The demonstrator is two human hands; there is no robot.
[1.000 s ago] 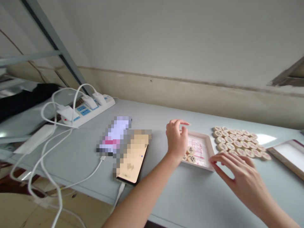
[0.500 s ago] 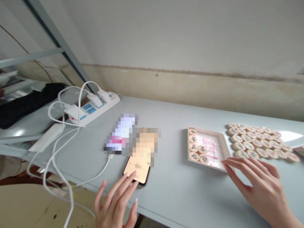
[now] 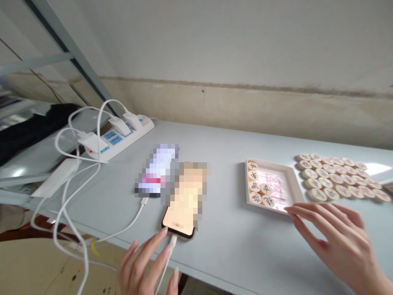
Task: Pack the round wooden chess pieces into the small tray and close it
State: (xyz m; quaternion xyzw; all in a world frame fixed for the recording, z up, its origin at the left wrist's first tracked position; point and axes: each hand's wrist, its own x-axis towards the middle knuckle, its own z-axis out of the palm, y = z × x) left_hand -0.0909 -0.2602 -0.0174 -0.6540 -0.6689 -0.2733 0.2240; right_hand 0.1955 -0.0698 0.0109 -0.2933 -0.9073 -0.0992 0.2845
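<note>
My left hand (image 3: 143, 264) is open with its fingers spread, at the near end of a lit phone (image 3: 179, 221) lying on the table. One fingertip is at the phone's lower left corner, and a white charging cable (image 3: 172, 241) runs from its bottom edge past the fingers. My right hand (image 3: 340, 235) has its index finger and thumb closed on the near right corner of a shallow white box (image 3: 294, 184). Several round Chinese chess pieces (image 3: 254, 187) with black characters sit along the box's left side and near corner.
Rows of Chinese chess pieces (image 3: 337, 178) lie right of the box. A second phone (image 3: 158, 168), pixelated, is plugged into a cable behind the first. A white power strip (image 3: 123, 141) with chargers and looping cables (image 3: 66, 213) stands at left. A wall (image 3: 215, 104) runs behind the table.
My left hand has drawn back from the phone's screen to its lower edge, uncovering the cable. My right hand stays at the box corner. The view has shifted slightly.
</note>
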